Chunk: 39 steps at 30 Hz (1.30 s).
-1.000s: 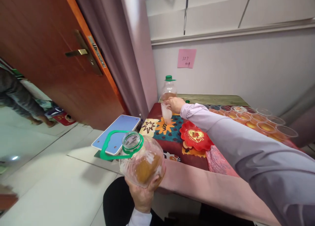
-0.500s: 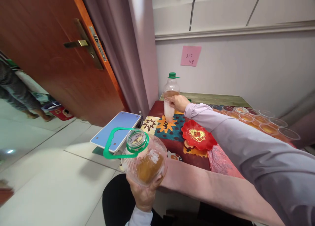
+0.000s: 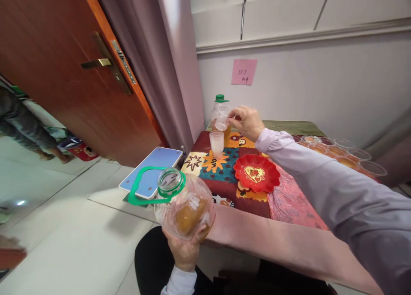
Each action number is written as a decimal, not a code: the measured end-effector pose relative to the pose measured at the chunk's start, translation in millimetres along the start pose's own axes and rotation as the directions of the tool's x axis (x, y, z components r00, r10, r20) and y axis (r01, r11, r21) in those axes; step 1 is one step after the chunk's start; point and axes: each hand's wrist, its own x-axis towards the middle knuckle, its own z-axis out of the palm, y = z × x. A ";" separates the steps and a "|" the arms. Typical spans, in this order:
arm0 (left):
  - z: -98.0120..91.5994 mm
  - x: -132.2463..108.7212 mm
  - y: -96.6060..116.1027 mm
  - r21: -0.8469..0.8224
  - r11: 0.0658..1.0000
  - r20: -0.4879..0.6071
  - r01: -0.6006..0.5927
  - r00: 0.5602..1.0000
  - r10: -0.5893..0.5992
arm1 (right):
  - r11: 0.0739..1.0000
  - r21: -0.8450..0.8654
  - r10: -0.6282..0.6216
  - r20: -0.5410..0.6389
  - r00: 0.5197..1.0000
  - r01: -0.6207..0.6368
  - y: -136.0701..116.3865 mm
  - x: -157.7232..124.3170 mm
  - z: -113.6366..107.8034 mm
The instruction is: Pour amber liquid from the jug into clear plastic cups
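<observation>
My left hand (image 3: 184, 248) grips the lower part of a clear plastic jug (image 3: 192, 190), which is tilted and uncapped, with amber liquid inside and a green handle (image 3: 136, 186) at its neck. Between the fingers of my right hand (image 3: 245, 120) is a single clear plastic cup (image 3: 221, 118), raised off the table. Just below it, a stack of clear cups (image 3: 217, 141) stands on the patterned tablecloth. Behind the held cup is a second jug with a green cap (image 3: 220, 98), partly hidden, also holding amber liquid.
A red scalloped plate (image 3: 274, 181) lies mid-table. Several filled cups (image 3: 346, 161) stand at the right, partly behind my right sleeve. Left of the table is a blue-topped stool (image 3: 160, 160). A brown door (image 3: 64, 51) stands at the left; beyond it, a person's legs (image 3: 22, 123) show.
My right hand has lifted one cup off the stack and moved up and slightly right. My left hand still holds the jug, with its position little changed.
</observation>
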 end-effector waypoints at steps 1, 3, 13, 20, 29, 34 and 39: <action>0.3 0.9 0.0 -0.007 1.000 -0.005 -0.002 1.000 0.002 | 1.000 -0.002 -0.011 -0.010 1.000 0.011 2.8 -13.4 -11.2; 0.9 2.9 -0.1 -0.027 1.000 -0.006 0.002 1.000 -0.002 | 0.999 -0.033 -0.017 0.021 1.000 0.017 10.4 -51.2 -29.1; 0.6 7.1 0.9 0.030 0.999 0.047 -0.012 0.999 0.010 | 0.963 -0.147 0.266 0.363 0.893 -0.227 49.1 -207.3 -17.0; -4.3 8.6 -7.8 0.094 0.995 0.060 -0.038 0.998 0.032 | 0.961 -0.183 0.266 0.416 0.870 -0.206 46.4 -208.5 -17.9; -3.2 20.1 9.4 0.127 0.990 0.135 -0.058 0.990 0.041 | 0.838 0.403 0.346 0.126 0.930 -0.367 -49.0 -213.3 -17.0; 1.4 39.4 26.8 0.181 0.982 0.240 -0.058 0.971 0.013 | 0.424 0.755 0.210 0.454 0.866 -0.499 -112.3 -220.2 45.9; 10.6 58.8 38.3 0.327 0.940 0.345 -0.102 0.939 -0.018 | 0.288 0.788 0.202 0.506 0.839 -0.545 -107.6 -226.6 75.7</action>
